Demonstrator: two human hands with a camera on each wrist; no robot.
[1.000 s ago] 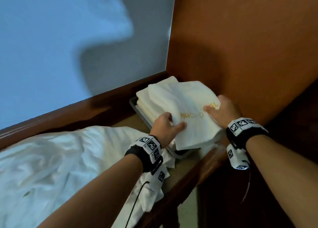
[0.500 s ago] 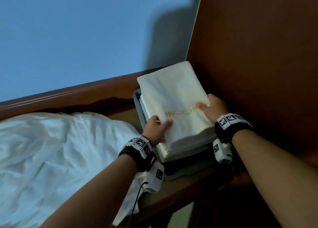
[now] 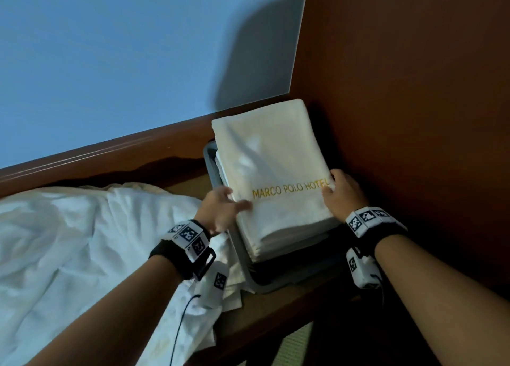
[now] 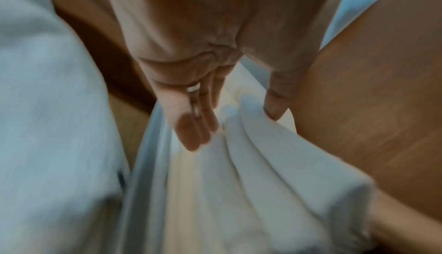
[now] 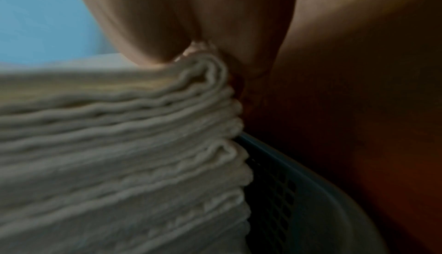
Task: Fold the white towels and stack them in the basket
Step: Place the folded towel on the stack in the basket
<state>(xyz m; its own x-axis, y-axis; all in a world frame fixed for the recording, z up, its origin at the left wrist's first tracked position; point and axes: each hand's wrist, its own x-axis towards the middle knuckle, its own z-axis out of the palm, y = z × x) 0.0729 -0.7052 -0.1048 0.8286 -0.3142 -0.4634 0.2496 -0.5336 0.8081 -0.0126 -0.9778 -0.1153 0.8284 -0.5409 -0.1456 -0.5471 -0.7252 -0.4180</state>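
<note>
Head view, left hand [image 3: 220, 211] relaxed beside plush folded towel [image 3: 276, 166], right hand [image 3: 340, 195] apparently pinching its corner, slotted plastic basket [image 5: 287, 192].

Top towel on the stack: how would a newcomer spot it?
Find the corner where the wooden panel meets the blue wall; a grey basket sits there. The top towel crowns its stack, alone showing gold "MARCO POLO HOTEL" lettering.

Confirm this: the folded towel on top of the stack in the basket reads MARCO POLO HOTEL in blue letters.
Not quite: the lettering on the top towel is gold, not blue, as the head view shows. It does read MARCO POLO HOTEL, and the towel does lie on top of the stack in the basket.
</note>
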